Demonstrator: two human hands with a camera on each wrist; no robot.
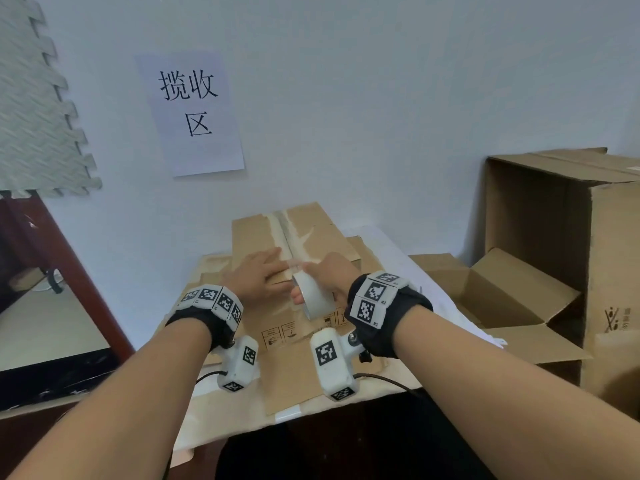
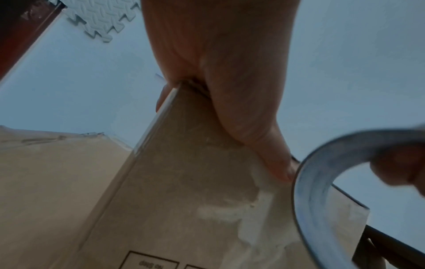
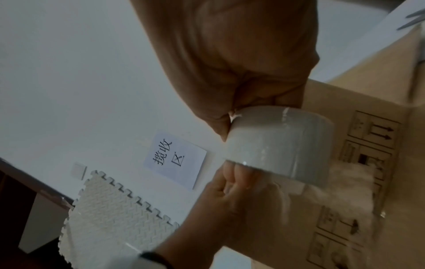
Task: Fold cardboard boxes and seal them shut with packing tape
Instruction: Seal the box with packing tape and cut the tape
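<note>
Brown folded cardboard box point(image 1: 298, 244) on the table, by the wall, top flaps down. Left hand point(image 1: 258, 277) laid flat on the near top edge, fingers straight, thumb down the front side, most likely to pin the flaps and the loose tape end. Right hand point(image 1: 332, 275) curled round the grey-white roll of packing tape point(image 1: 313, 297), held just over the front of the box, touching the left fingers. Roll kept close, probably so the tape runs straight along the middle gap. Wall right behind the box, so little room there. Big open cardboard boxes point(image 1: 561, 244) near on the right. More room toward the body.
</note>
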